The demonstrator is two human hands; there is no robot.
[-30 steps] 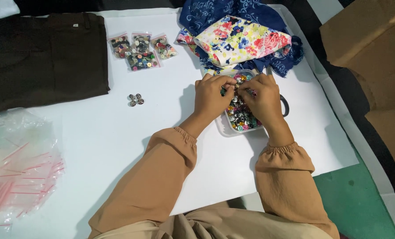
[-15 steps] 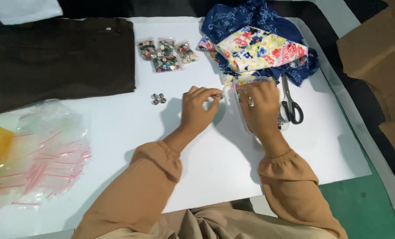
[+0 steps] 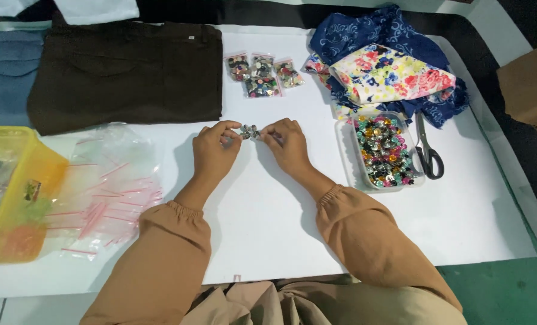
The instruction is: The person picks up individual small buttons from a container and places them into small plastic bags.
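My left hand and my right hand meet at the middle of the white table, fingertips pinched on a small cluster of silver buttons that lies on the tabletop between them. Both arms wear tan sleeves. A clear plastic box full of many coloured buttons stands just right of my right hand.
Black-handled scissors lie right of the box. Folded floral and blue fabrics sit at the back right, three small bags of buttons at the back middle, dark brown trousers back left. Clear zip bags and a yellow tub are at the left.
Both hands left the button box and moved left to the small silver buttons on the table. The camera view swung left, bringing the yellow tub into sight.
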